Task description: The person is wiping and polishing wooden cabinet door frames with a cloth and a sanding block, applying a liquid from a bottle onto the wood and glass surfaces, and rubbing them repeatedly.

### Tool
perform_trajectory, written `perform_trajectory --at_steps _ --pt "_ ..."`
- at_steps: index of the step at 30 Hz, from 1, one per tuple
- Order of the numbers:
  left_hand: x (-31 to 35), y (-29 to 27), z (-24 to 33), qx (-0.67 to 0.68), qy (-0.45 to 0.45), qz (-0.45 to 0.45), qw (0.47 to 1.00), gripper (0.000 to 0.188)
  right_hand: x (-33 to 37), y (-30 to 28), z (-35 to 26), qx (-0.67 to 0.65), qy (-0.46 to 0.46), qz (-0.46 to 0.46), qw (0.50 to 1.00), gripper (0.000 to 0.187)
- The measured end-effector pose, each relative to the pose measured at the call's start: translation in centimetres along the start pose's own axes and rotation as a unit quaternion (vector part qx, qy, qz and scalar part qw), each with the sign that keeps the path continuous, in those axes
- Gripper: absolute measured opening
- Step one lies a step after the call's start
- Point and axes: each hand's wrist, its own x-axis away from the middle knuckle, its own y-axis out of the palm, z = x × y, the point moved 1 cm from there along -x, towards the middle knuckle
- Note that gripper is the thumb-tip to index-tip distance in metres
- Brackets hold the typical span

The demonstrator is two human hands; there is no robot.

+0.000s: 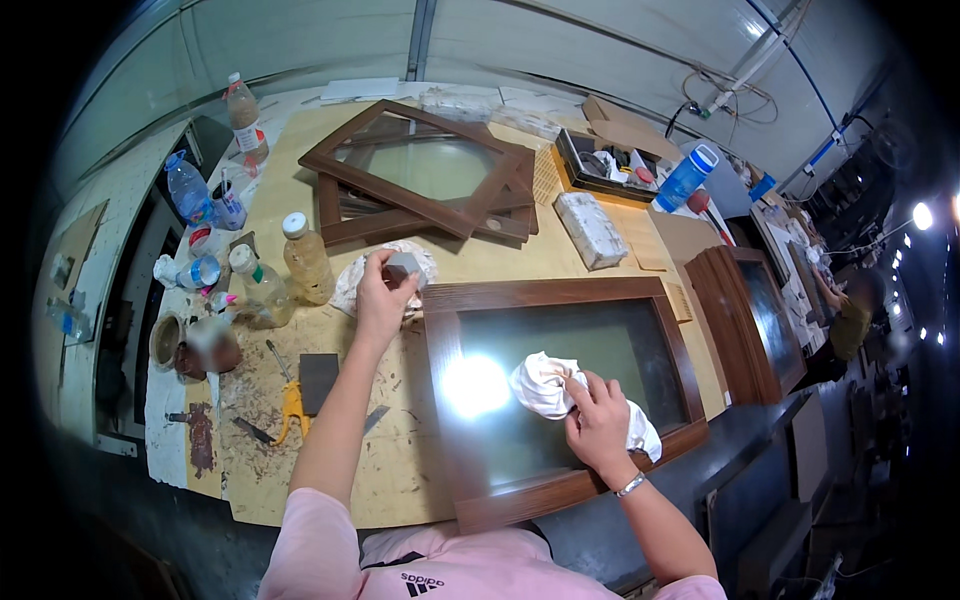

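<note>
On the near right of the workbench (400,480), a dark wooden door frame with a glass pane (560,380) lies flat. The right hand (600,425) rests on the glass, its fingers closed around a crumpled white cloth (545,385) that it presses against the pane. A bright glare sits on the glass just left of the cloth. The left hand (382,295) is raised over the frame's far left corner, gripping a small grey block (404,267) between thumb and fingers. Just behind that hand lies another crumpled white rag (420,255).

Farther off, a stack of similar wooden frames (425,175) lies at an angle on the bench. To the left stand several plastic bottles, among them one with amber liquid (305,258) and a clear one (260,285). Near the left forearm lie a dark square pad (318,380) and a yellow-handled tool (290,400). To the right of the stack sit a wrapped white packet (590,228), a black tray of small items (605,165) and a blue bottle (686,178). Another framed panel (750,320) stands at the bench's right edge.
</note>
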Motion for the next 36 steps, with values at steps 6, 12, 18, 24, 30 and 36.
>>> perform_trajectory --at_steps 6,12,18,24,30,36 --pt "3.2 0.0 0.2 0.101 -0.039 -0.042 0.993 0.03 0.5 -0.1 0.5 0.001 0.018 -0.009 1.0 0.046" --pt "1.6 -1.0 1.6 -0.025 -0.016 -0.035 0.999 0.025 0.0 0.2 0.0 0.0 0.006 -0.012 1.0 0.047" --pt "20.6 -5.9 7.0 0.013 -0.111 -0.213 0.971 0.037 0.1 -0.3 0.0 -0.021 0.016 0.008 1.0 0.046" --pt "14.2 -4.8 7.0 0.039 -0.137 -0.114 0.983 0.028 0.4 0.1 0.5 0.005 0.001 -0.002 1.0 0.045" --pt "18.5 -4.4 7.8 -0.058 -0.092 -0.168 0.98 0.026 0.7 0.2 0.6 0.007 -0.006 -0.001 1.0 0.046" --pt "31.5 -8.0 11.3 -0.01 -0.14 -0.241 0.96 0.032 0.7 0.0 0.4 -0.005 -0.016 0.007 1.0 0.042"
